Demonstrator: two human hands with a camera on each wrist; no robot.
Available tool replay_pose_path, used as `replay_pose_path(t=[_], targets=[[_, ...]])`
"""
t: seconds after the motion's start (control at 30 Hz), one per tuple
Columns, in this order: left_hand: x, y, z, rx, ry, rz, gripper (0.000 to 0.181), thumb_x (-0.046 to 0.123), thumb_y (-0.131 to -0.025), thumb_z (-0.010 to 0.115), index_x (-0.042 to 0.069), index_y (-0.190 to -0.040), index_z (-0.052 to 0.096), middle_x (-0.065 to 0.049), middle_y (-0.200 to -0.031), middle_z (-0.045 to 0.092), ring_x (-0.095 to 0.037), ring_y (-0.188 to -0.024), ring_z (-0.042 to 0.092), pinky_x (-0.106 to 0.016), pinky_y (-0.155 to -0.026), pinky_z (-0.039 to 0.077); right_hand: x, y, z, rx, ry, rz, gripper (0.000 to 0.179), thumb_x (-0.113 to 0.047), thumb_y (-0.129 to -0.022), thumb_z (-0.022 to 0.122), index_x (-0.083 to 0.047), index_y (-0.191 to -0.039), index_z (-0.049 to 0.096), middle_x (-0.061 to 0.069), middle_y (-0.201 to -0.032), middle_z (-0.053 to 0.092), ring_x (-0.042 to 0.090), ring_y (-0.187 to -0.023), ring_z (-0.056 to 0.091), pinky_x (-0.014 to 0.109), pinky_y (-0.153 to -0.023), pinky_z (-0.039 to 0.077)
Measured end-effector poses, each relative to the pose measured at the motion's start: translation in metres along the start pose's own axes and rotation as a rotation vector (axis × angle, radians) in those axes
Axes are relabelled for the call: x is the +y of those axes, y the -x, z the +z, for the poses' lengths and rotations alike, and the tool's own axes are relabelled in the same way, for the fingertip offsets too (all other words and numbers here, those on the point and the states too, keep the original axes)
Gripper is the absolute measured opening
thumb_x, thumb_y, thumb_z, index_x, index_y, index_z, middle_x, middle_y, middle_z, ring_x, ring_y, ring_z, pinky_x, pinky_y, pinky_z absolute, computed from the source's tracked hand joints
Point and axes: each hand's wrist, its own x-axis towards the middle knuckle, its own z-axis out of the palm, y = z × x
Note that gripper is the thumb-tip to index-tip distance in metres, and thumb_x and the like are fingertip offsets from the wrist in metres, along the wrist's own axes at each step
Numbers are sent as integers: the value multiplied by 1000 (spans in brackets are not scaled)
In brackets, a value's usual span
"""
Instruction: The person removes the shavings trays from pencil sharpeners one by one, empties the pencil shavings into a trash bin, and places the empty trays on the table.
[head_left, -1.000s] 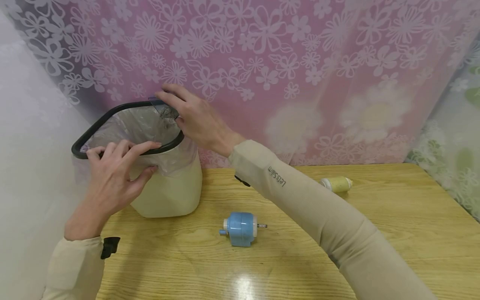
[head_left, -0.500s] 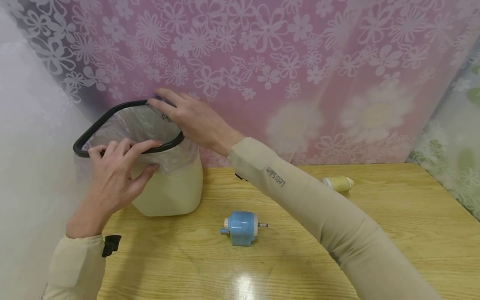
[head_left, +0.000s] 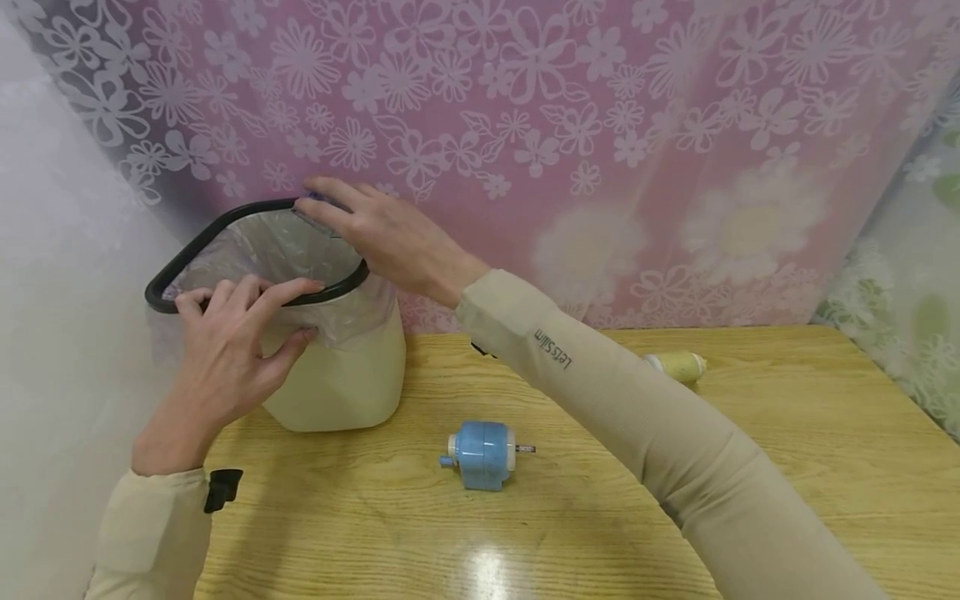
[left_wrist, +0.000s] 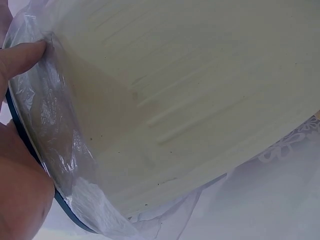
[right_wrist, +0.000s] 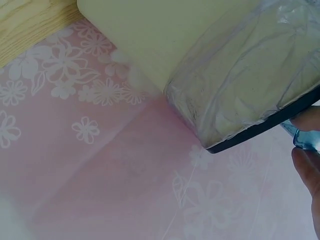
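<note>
A cream trash bin (head_left: 337, 383) with a black rim (head_left: 213, 229) and a clear plastic liner (head_left: 277, 246) stands at the left of the table. My left hand (head_left: 232, 350) grips its near rim, fingers over the top and thumb pressed on the liner outside. Above the bin's far right corner, my right hand (head_left: 397, 237) holds a small see-through bluish container (right_wrist: 306, 141) between thumb and fingers. The hand mostly hides that container in the head view. On the table lies a blue rounded device (head_left: 482, 454) with a pale collar and a thin rod.
A yellow spool-like roll (head_left: 678, 367) lies at the back right, partly behind my right sleeve (head_left: 645, 417). A pink floral curtain (head_left: 487, 125) hangs behind the wooden table (head_left: 390, 533). A white wall (head_left: 67, 292) stands close to the bin's left.
My right hand has tipped and shifted slightly left over the bin. Dark crumbs seen at the container earlier no longer show there. My left hand stays on the rim.
</note>
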Motion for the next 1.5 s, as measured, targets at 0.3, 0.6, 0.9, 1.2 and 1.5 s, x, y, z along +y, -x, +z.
replay_pose_path(t=[0.3,0.6,0.9,1.2,1.5], targets=[[0,0,-1,-8,-8,1,55,16,-79,82,23,-131,66,-11,-83,56,-37,-79,48,-62,-83,24,-2,0,-3,-77,84,-50,56,8,-103,46,-12,-155,44,14,-163,38,30,-140,52,35,-113,47],[0,1,0,-8,-10,2,54,17,-79,81,22,-130,66,-11,-83,56,-37,-79,48,-62,-83,24,-4,1,-5,-95,132,-95,56,8,-103,46,-13,-156,44,11,-163,38,29,-142,49,34,-109,50],[0,1,-1,-8,-8,-4,54,16,-79,82,22,-130,66,-12,-84,56,-37,-79,47,-63,-84,24,-4,3,-5,-96,167,-124,52,1,-106,47,-16,-155,45,7,-165,37,26,-146,46,35,-113,47],[0,0,-1,0,-8,-1,53,17,-79,82,21,-130,66,-12,-84,56,-38,-79,48,-64,-85,25,-3,7,-3,-111,163,-143,51,-1,-106,49,-15,-155,45,8,-165,36,30,-149,43,38,-120,40],[0,-1,-1,-5,-5,-1,53,16,-80,81,22,-130,66,-12,-84,56,-37,-79,47,-64,-85,24,-3,10,-3,-79,172,-122,52,2,-105,48,-13,-155,44,11,-164,38,30,-143,48,36,-116,44]])
